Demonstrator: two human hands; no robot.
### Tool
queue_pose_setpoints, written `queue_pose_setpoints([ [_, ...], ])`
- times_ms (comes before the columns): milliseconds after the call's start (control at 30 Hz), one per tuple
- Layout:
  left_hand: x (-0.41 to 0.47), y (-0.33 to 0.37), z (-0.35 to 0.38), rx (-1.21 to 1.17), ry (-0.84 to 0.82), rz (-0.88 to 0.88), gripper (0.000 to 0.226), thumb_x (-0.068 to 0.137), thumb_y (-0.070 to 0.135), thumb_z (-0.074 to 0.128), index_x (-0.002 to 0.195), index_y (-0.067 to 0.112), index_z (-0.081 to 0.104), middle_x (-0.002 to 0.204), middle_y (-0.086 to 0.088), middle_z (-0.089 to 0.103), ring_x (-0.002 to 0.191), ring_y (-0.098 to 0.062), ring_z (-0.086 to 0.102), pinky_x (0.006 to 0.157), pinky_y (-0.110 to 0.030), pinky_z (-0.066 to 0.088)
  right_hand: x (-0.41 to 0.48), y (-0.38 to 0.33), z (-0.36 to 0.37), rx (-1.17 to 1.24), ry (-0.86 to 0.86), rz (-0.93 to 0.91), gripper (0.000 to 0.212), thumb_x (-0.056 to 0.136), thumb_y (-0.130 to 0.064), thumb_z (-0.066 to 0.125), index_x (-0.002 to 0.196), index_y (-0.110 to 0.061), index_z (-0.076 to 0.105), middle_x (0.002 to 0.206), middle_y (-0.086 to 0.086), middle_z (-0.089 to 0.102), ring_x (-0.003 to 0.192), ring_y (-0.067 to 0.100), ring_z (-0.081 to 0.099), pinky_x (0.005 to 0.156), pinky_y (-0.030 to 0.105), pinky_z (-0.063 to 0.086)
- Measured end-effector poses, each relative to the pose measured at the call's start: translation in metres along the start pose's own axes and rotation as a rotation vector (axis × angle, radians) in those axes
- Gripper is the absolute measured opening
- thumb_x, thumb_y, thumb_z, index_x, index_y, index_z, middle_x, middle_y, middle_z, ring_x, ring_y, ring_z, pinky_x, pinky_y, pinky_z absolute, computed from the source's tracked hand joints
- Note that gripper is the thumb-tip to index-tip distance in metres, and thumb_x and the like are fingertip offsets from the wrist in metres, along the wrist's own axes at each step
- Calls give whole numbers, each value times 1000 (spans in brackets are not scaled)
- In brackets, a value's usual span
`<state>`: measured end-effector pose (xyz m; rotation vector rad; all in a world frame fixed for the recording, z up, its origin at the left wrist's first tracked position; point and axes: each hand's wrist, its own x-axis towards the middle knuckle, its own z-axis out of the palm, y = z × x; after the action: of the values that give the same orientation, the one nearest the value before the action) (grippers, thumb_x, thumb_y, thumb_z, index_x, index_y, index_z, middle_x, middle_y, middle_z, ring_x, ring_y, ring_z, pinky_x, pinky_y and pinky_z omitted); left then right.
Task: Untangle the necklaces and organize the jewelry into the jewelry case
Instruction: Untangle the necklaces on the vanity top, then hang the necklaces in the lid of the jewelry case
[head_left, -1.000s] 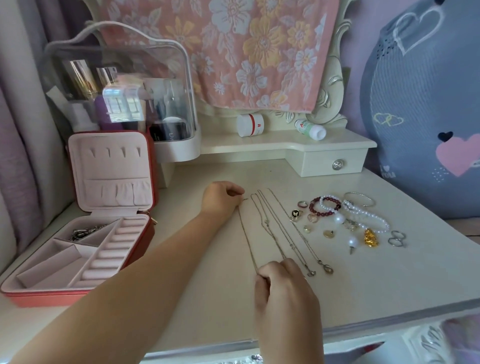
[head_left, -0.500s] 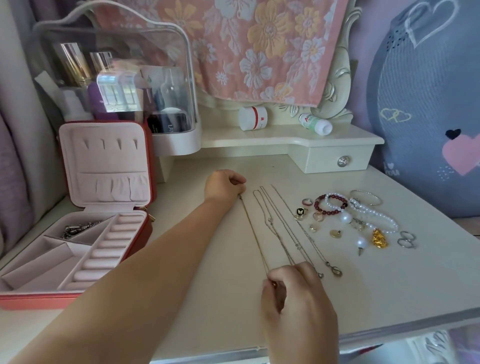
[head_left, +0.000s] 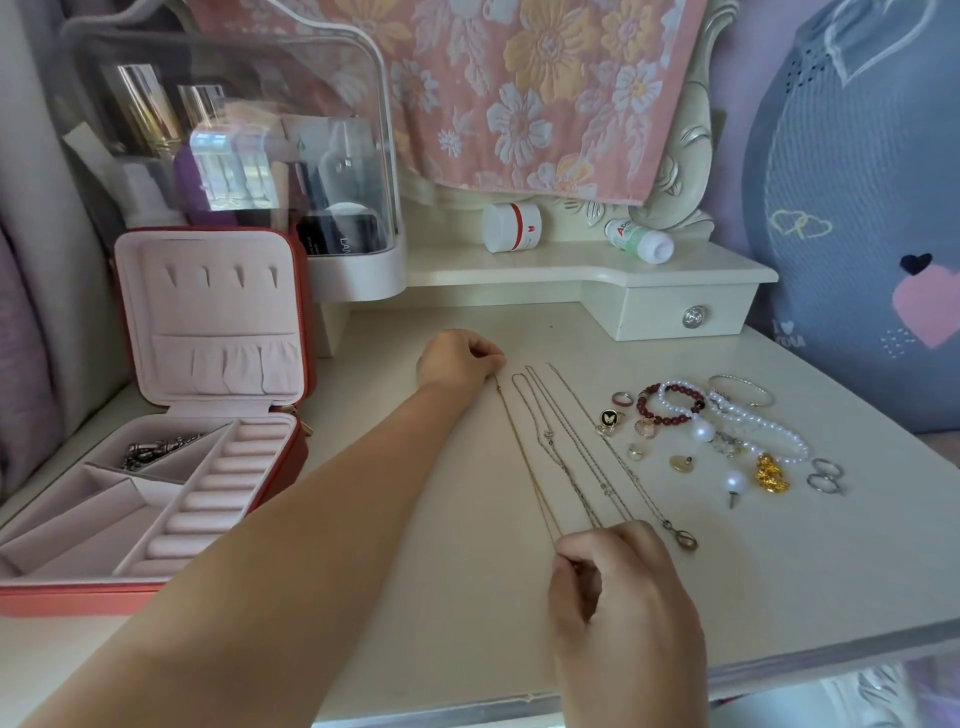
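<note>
Metal chain (head_left: 527, 457) still taut, left hand (head_left: 457, 359), right hand (head_left: 623, 597) seemingly pinching

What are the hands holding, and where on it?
One thin necklace, stretched straight: the left hand pinches its far end, the right hand its near end.

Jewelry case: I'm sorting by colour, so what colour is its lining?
Pale pink inside the jewelry case, red outside; the head view shows it best.

the jewelry case (head_left: 62, 592) sits open at the left of the table (head_left: 467, 623), lid upright on its far side. the necklaces (head_left: 548, 435) lie side by side at centre, running near to far. loose bracelets and rings (head_left: 727, 431) lie just right of them. the organizer (head_left: 234, 130) stands behind the case.
</note>
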<state>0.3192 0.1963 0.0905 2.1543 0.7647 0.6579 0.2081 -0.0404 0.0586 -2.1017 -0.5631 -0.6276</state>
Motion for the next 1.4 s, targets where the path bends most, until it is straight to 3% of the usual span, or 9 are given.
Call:
queue_pose_setpoints([
  [133, 2, 0, 1, 68, -21, 12, 10, 82, 20, 75, 77, 27, 69, 69, 17, 59, 80, -12, 59, 91, -35, 49, 0, 1, 0, 1, -3, -11, 44, 40, 10, 86, 57, -21, 60, 65, -4, 50, 44, 16, 47, 55, 13, 31],
  [400, 2, -2, 1, 23, 12, -1, 5, 84, 27, 72, 87, 23, 70, 74, 14, 57, 85, -16, 60, 89, -34, 50, -1, 2, 0, 35, -31, -22, 44, 40, 6, 88, 61, -21, 61, 67, -4, 52, 47, 12, 49, 57, 15, 33],
  [467, 0, -1, 1, 0, 27, -9, 5, 86, 29, 69, 84, 24, 68, 75, 12, 59, 91, -18, 62, 87, -33, 50, -1, 2, -1, 58, -58, -14, 43, 41, 3, 89, 65, -21, 62, 70, -3, 53, 50, 9, 46, 49, 17, 32],
  [533, -3, 0, -1, -22, 31, -17, 8, 88, 31, 67, 87, 23, 67, 81, 9, 61, 93, -19, 62, 88, -33, 51, -1, 2, -2, 63, -88, -16, 42, 42, -2, 91, 70, -19, 64, 74, -2, 54, 48, 13, 49, 41, 9, 18],
  [633, -9, 0, -3, -46, 8, -15, 20, 89, 33, 66, 101, 17, 67, 96, 3, 64, 98, -19, 61, 90, -32, 49, -1, 1, -3, 77, -101, -5, 45, 44, -7, 92, 80, -15, 67, 79, -2, 56, 50, 11, 50, 54, 3, 23],
  [867, -32, 2, -14, -17, -42, -4, 36, 91, 35, 65, 118, 11, 61, 119, -5, 58, 109, -17, 55, 89, -23, 40, 0, -2, -5, 53, -90, -35, 42, 46, -6, 92, 80, -11, 67, 81, 2, 57, 45, 18, 52, 52, 19, 34],
  [1100, -71, 13, -31, -76, -45, -30, 47, 93, 34, 62, 131, 9, 50, 127, -6, 53, 106, -13, 49, 87, -19, 34, 0, -2, -6, 46, -67, -60, 37, 48, -3, 91, 76, -10, 68, 80, 3, 57, 47, 16, 55, 52, 18, 34],
  [1233, -102, 16, -43, -157, -62, -61, 51, 94, 35, 60, 136, 10, 45, 133, -4, 50, 123, -16, 49, 92, -18, 33, 1, -4, -11, 63, -135, -22, 32, 57, -4, 87, 84, -9, 70, 87, 5, 59, 66, 25, 63, 59, 22, 42],
  [1400, -138, 21, -70, -124, -20, 16, 44, 95, 35, 59, 132, 14, 50, 127, 3, 53, 111, -6, 49, 89, -17, 34, 5, -10, -19, 103, -236, -3, 35, 72, -12, 79, 105, -9, 66, 105, 0, 50, 86, 22, 60, 71, 23, 38],
])
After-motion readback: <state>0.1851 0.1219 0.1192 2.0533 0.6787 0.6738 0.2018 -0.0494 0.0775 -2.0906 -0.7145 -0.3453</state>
